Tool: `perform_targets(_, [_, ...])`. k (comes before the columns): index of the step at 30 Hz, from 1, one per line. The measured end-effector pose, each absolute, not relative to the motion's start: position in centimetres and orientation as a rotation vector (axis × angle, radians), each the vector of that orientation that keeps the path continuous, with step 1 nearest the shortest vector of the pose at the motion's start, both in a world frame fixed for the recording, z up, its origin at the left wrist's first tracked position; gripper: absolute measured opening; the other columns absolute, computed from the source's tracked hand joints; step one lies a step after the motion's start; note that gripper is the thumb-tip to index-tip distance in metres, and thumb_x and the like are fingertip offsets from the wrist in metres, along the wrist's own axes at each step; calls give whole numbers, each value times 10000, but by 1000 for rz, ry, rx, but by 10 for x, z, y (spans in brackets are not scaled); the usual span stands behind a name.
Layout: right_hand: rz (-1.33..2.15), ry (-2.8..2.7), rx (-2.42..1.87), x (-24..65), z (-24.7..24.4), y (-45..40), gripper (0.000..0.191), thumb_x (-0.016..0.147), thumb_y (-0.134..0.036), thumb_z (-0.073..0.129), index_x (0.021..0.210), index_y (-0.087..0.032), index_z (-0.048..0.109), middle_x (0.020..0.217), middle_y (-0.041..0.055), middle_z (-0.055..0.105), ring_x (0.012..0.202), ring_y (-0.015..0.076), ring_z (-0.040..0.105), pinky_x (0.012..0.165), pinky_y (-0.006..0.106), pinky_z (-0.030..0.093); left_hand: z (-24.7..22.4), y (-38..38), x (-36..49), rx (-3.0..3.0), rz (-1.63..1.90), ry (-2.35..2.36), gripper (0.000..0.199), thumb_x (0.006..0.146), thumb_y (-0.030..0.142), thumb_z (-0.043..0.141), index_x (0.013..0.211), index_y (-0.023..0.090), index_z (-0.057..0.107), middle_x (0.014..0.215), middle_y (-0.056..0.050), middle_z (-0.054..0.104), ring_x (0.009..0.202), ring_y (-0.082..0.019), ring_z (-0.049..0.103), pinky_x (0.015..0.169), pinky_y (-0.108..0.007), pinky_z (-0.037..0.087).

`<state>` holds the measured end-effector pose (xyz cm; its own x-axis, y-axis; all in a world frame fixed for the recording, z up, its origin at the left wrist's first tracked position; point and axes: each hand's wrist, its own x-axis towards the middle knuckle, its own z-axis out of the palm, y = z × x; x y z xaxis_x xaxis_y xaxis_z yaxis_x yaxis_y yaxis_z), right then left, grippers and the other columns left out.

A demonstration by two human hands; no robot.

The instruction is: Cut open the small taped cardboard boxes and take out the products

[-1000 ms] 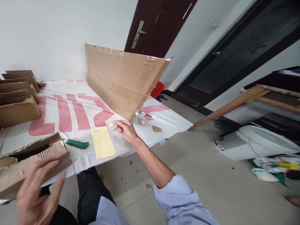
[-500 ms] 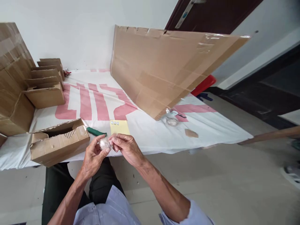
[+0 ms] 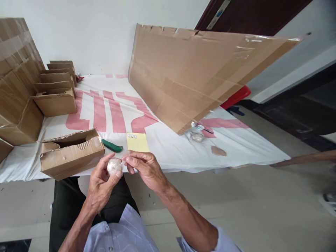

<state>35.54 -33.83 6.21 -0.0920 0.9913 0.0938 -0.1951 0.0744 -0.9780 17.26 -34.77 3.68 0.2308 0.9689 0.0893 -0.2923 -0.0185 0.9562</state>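
Note:
In the head view, my left hand (image 3: 100,182) is closed around a small round whitish bundle (image 3: 114,166) that looks wrapped in clear plastic film. Thumb and fingers grip its sides, and its top faces up. Close by on the right, my right hand (image 3: 147,169) is closed in a pinch, seemingly on a wisp of clear film (image 3: 125,156) at the bundle's edge. Both hands are over the table's front edge. Just beyond them lie a green-handled tool (image 3: 112,145) and a yellow paper (image 3: 137,142) with small pale labels on it.
An opened cardboard box (image 3: 75,154) stands at the front left. Behind it are stacked cartons (image 3: 18,80) and a row of small boxes (image 3: 56,105). A large cardboard sheet (image 3: 199,73) leans at the back. Clear plastic (image 3: 196,136) and a brown scrap (image 3: 218,151) lie right.
My left hand has turned the bundle so its top shows more. My right fingers have drawn slightly away from it. The whole view has shifted a little.

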Motion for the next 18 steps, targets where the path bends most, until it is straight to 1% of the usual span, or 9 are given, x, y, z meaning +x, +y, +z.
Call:
perform_targets(1, [1299, -1167, -953, 356, 64, -338, 369, 887, -569, 835, 797, -212, 820, 665, -8, 630, 549, 119, 482, 619, 323, 429, 38, -350, 171, 1123, 1191, 767, 581, 884, 457, 897, 1389, 271, 678, 1173, -82, 764, 1001, -222, 707, 894, -340, 585])
perform_targets(3, [1296, -1143, -947, 356, 66, -337, 359, 874, -540, 850, 741, -212, 796, 637, -13, 603, 555, 122, 476, 620, 322, 420, 41, -353, 166, 1091, 1179, 706, 548, 880, 418, 909, 1352, 278, 667, 1206, -88, 764, 990, -205, 712, 870, -312, 583])
perform_targets(7, [1302, -1127, -972, 352, 68, -337, 347, 835, -505, 867, 684, -212, 757, 632, -13, 583, 595, 132, 472, 609, 311, 405, 46, -355, 161, 1126, 1182, 664, 392, 879, 352, 908, 1222, 251, 749, 1259, -101, 713, 1024, -202, 682, 892, -306, 580])
perform_targets(9, [1305, -1122, -992, 349, 66, -337, 333, 821, -488, 863, 678, -212, 745, 636, -17, 577, 605, 131, 471, 607, 304, 396, 48, -355, 159, 1159, 1224, 659, 391, 865, 333, 914, 1226, 264, 783, 1241, -85, 665, 1038, -207, 662, 898, -309, 581])
perform_targets(11, [1304, -1112, -1002, 346, 64, -338, 311, 814, -459, 851, 666, -212, 731, 629, -22, 569, 609, 128, 474, 611, 300, 385, 49, -355, 158, 1169, 1249, 635, 403, 858, 321, 917, 1242, 285, 802, 1185, -67, 640, 991, -193, 661, 865, -296, 580])
perform_targets(14, [1316, -1084, -1008, 342, 61, -340, 277, 809, -417, 823, 656, -211, 717, 612, -27, 564, 604, 126, 480, 618, 299, 378, 50, -356, 157, 1146, 1246, 607, 420, 859, 306, 916, 1266, 300, 812, 1122, -59, 660, 930, -180, 680, 818, -274, 580])
perform_targets(18, [1391, -974, -1004, 335, 58, -343, 261, 769, -401, 830, 662, -208, 691, 592, -36, 558, 587, 116, 477, 607, 284, 381, 51, -357, 156, 1080, 1244, 646, 447, 825, 286, 947, 1253, 286, 817, 1106, -72, 740, 949, -199, 719, 844, -278, 598])
